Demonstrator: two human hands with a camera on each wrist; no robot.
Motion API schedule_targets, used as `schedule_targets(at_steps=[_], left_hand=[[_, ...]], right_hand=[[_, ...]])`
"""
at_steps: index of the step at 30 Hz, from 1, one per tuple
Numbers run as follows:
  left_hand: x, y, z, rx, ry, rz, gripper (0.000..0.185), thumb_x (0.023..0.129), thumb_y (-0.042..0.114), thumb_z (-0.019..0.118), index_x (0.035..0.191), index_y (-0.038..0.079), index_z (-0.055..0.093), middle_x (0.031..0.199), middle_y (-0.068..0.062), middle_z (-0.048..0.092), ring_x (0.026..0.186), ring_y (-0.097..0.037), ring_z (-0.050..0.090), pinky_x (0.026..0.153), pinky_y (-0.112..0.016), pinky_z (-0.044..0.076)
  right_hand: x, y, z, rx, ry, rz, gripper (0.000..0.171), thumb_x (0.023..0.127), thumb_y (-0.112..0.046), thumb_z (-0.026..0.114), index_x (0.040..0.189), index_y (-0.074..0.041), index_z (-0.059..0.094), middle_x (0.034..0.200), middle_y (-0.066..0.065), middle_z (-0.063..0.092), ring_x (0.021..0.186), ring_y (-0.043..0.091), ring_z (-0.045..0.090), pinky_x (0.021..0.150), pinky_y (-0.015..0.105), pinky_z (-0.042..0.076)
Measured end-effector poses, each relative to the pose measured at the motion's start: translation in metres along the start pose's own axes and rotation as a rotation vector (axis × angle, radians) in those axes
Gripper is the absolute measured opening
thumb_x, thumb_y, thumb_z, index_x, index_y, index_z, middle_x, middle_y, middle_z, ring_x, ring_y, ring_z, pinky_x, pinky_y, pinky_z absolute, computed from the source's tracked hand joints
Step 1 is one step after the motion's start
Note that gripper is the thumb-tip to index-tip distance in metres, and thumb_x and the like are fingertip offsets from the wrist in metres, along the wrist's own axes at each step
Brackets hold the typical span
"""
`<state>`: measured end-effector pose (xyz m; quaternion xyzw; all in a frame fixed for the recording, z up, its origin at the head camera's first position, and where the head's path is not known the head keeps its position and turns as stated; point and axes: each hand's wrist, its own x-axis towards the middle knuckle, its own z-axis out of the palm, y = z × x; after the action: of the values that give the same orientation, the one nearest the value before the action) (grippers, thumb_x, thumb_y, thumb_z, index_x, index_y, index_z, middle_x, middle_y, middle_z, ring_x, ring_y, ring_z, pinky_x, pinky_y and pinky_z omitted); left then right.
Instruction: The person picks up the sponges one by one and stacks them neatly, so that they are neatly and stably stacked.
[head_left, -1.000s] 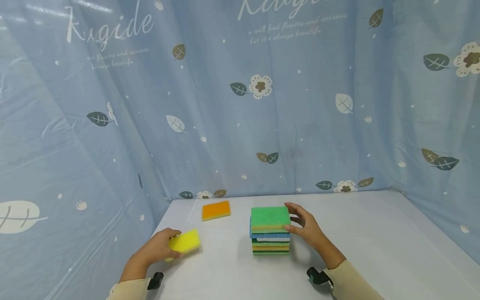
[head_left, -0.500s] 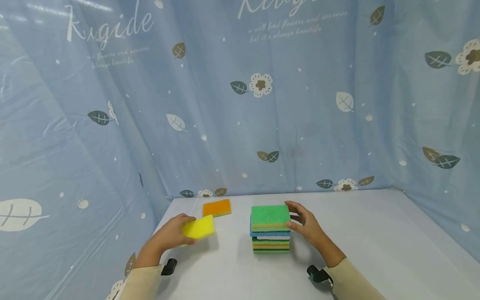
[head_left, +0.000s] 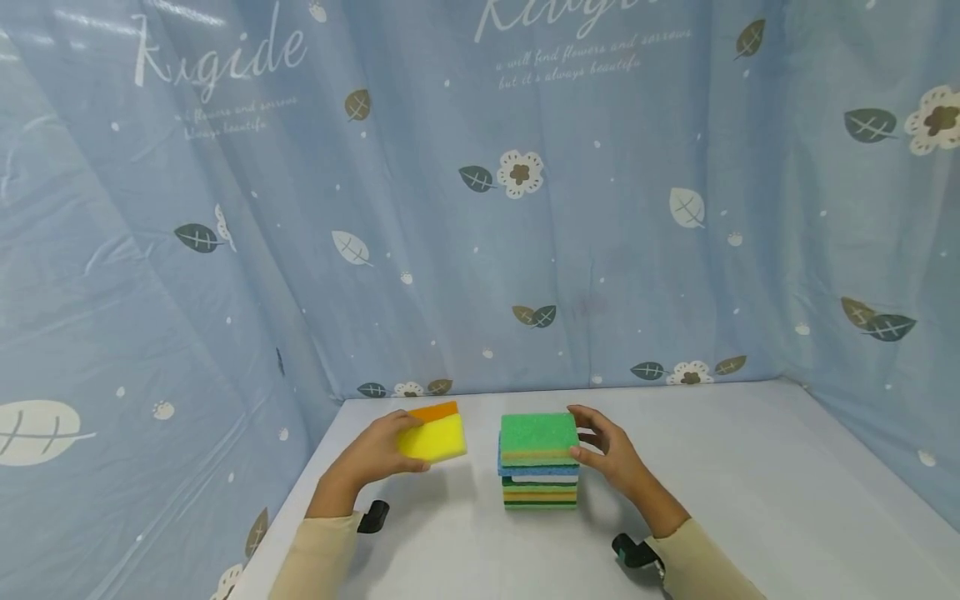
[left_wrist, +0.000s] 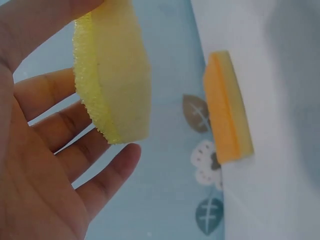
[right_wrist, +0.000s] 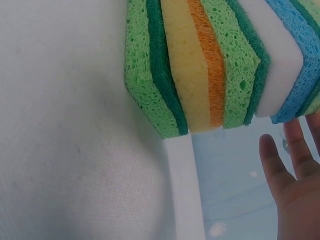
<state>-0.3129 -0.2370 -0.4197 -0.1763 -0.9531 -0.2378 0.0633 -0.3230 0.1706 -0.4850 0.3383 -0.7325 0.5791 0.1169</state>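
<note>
My left hand pinches a yellow sponge by its left end, above the table. In the left wrist view the yellow sponge hangs from the thumb side, with a rough yellow face and paler body; the lower fingers spread behind it. Farther back lies an orange-topped sponge, partly covered by the yellow one in the head view. My right hand rests at the right end of a sponge stack, thumb at the front corner, fingers at the back corner. A green sponge tops it.
The white table carries the stack near its middle. In the right wrist view the stack shows green, yellow-orange, white and blue layers. A blue patterned curtain stands behind and at both sides.
My left hand has carried the yellow sponge rightward and away from me, from the left table edge to in front of the orange sponge. My right hand and the stack stay put.
</note>
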Motion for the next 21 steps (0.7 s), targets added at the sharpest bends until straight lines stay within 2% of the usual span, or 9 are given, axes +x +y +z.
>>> schedule_targets(at_steps=[4, 9, 12, 16, 21], left_hand=[[0.005, 0.007, -0.001, -0.002, -0.006, -0.003, 0.065, 0.068, 0.04, 0.088, 0.123, 0.014, 0.067, 0.122, 0.003, 0.058, 0.098, -0.017, 0.053, 0.091, -0.042, 0.046], [0.011, 0.016, -0.005, 0.038, -0.005, 0.045, 0.067, 0.071, 0.042, 0.086, 0.129, 0.016, 0.064, 0.122, 0.002, 0.057, 0.102, -0.018, 0.053, 0.091, -0.043, 0.046], [0.015, 0.024, -0.008, 0.056, 0.01, 0.091, 0.064, 0.073, 0.041, 0.085, 0.129, 0.018, 0.064, 0.122, 0.002, 0.057, 0.103, -0.018, 0.054, 0.09, -0.043, 0.046], [0.019, 0.034, -0.009, 0.058, 0.034, 0.116, 0.063, 0.075, 0.041, 0.082, 0.13, 0.016, 0.064, 0.125, 0.001, 0.057, 0.103, -0.018, 0.054, 0.089, -0.043, 0.047], [0.022, 0.044, -0.005, 0.05, 0.069, 0.132, 0.064, 0.076, 0.041, 0.08, 0.131, 0.013, 0.063, 0.127, 0.0, 0.056, 0.103, -0.019, 0.053, 0.088, -0.041, 0.047]], right_hand=[[-0.001, 0.002, 0.001, -0.003, 0.009, 0.005, 0.061, 0.09, 0.0, 0.065, 0.146, -0.006, 0.04, 0.136, 0.015, 0.05, 0.12, 0.02, 0.05, 0.097, 0.055, 0.042], [-0.001, -0.002, 0.001, 0.0, 0.004, 0.001, 0.061, 0.089, 0.003, 0.065, 0.145, 0.002, 0.039, 0.135, 0.019, 0.05, 0.12, 0.021, 0.05, 0.095, 0.061, 0.04], [0.0, -0.015, 0.0, 0.001, 0.002, 0.0, 0.059, 0.089, 0.003, 0.065, 0.142, 0.006, 0.04, 0.132, 0.023, 0.051, 0.118, 0.021, 0.051, 0.094, 0.063, 0.039], [0.001, -0.032, -0.001, -0.001, 0.003, 0.01, 0.057, 0.089, 0.003, 0.065, 0.141, 0.008, 0.041, 0.131, 0.024, 0.052, 0.117, 0.021, 0.052, 0.093, 0.063, 0.039], [0.001, -0.035, 0.0, 0.006, -0.009, 0.001, 0.057, 0.089, 0.004, 0.063, 0.141, 0.008, 0.04, 0.132, 0.026, 0.05, 0.118, 0.024, 0.051, 0.094, 0.063, 0.039]])
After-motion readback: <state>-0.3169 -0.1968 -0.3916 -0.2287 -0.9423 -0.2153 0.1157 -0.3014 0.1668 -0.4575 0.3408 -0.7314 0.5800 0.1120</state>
